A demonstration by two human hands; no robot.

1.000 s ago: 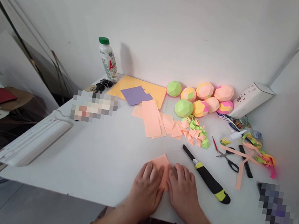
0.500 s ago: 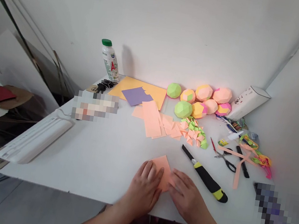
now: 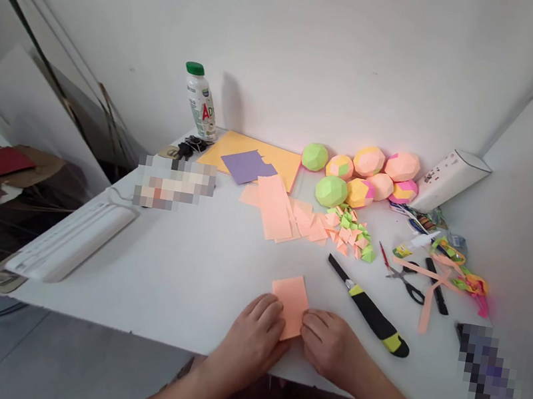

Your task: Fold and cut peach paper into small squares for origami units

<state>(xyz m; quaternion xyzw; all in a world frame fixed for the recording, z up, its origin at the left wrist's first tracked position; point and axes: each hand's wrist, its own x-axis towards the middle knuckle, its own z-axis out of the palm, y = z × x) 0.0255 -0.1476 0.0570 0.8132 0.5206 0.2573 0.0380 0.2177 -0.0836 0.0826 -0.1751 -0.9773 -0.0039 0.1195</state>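
Observation:
Between my hands, near the table's front edge, is a small salmon-coloured piece of paper (image 3: 291, 301). My left hand (image 3: 258, 330) grips its lower left side with the fingers curled. My right hand (image 3: 327, 344) pinches the right edge, its fingers bent together. Just beyond my right hand lies a black and lime utility knife (image 3: 372, 315). Salmon paper strips (image 3: 272, 208) overlap farther back, next to a heap of small folded green and salmon paper pieces (image 3: 350, 231).
Faceted paper balls (image 3: 331, 191) sit against the back wall. Scissors (image 3: 409, 286) and a glue bottle (image 3: 415, 243) lie at the right. Yellow and purple sheets (image 3: 247, 166), a green-capped bottle (image 3: 201, 103) and a long white device (image 3: 72, 241) are on the left side.
My left hand has drawn back from lying across the paper to its lower left edge. My right fingers have closed at the right edge. The paper now looks narrower.

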